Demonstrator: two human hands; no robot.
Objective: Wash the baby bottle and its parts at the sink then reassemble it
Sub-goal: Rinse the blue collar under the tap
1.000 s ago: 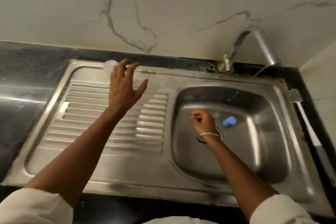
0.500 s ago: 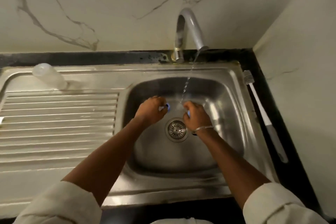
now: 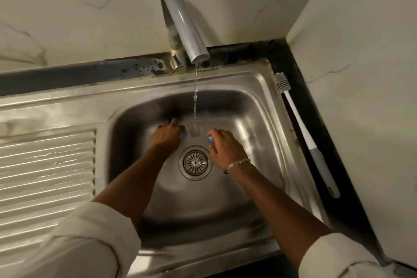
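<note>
Both hands are low in the steel sink basin [image 3: 255,119], either side of a thin stream of water from the tap [image 3: 185,27]. My left hand [image 3: 168,136] is closed over a small blue bottle part [image 3: 183,135], of which only an edge shows. My right hand [image 3: 222,145] grips another blue part [image 3: 210,140], also mostly hidden by the fingers. Between the hands a small clear piece [image 3: 195,131] lies on the basin floor under the stream. The bottle body is out of view.
A round drain strainer [image 3: 195,162] sits just in front of the hands. A long white and grey bottle brush [image 3: 304,135] lies along the sink's right rim by the wall. The ribbed draining board [image 3: 45,165] fills the left side.
My left hand came off the draining board into the basin and closed on a blue part. The view swung right and closer, so the clear bottle left the frame. The hands moved slightly apart.
</note>
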